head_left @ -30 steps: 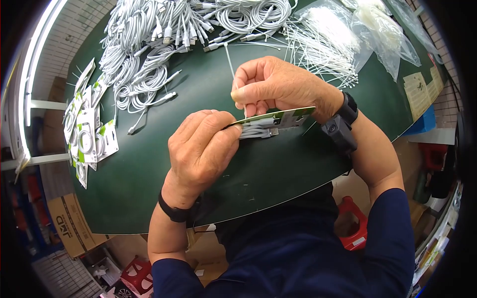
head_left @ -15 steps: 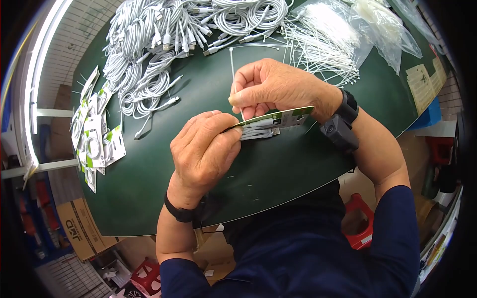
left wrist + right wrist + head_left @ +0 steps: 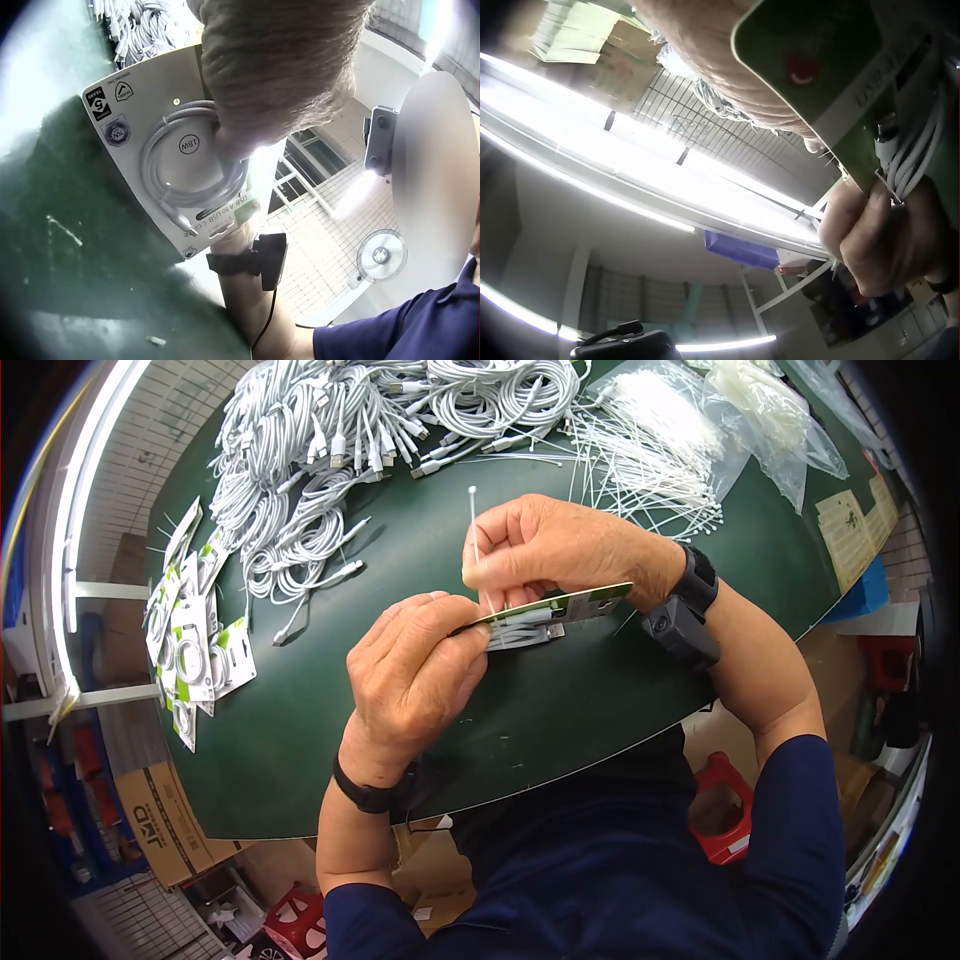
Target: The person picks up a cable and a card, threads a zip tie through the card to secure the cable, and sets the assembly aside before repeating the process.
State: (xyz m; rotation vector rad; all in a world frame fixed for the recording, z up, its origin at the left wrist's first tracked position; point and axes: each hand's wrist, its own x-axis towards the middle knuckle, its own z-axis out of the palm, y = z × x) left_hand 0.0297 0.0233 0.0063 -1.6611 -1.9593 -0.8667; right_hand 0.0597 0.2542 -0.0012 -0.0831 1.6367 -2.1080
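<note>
My left hand (image 3: 415,660) grips the near-left end of a green and white packaging card (image 3: 598,596), held on edge over the table. A coiled light grey USB cable (image 3: 520,633) lies against the card's near face; in the left wrist view the coil (image 3: 154,161) sits on the white printed side. Behind the card, my right hand (image 3: 575,545) pinches a thin white cable tie (image 3: 473,520) between thumb and forefinger. The tie stands nearly upright, its head at the top, its lower end running to the card. In the right wrist view, white strap shows round the cable strands beside the left fingers (image 3: 866,232).
A heap of grey cables (image 3: 300,440) covers the table's far left. Loose white cable ties (image 3: 650,440) spread at the far right beside clear plastic bags (image 3: 770,420). Carded cables (image 3: 190,630) are piled at the left edge. The green table (image 3: 300,760) curves round in front.
The cable tie and the right hand's fingers have come down toward the card, so the tie's head now stands lower. The left hand keeps its grip on the card.
</note>
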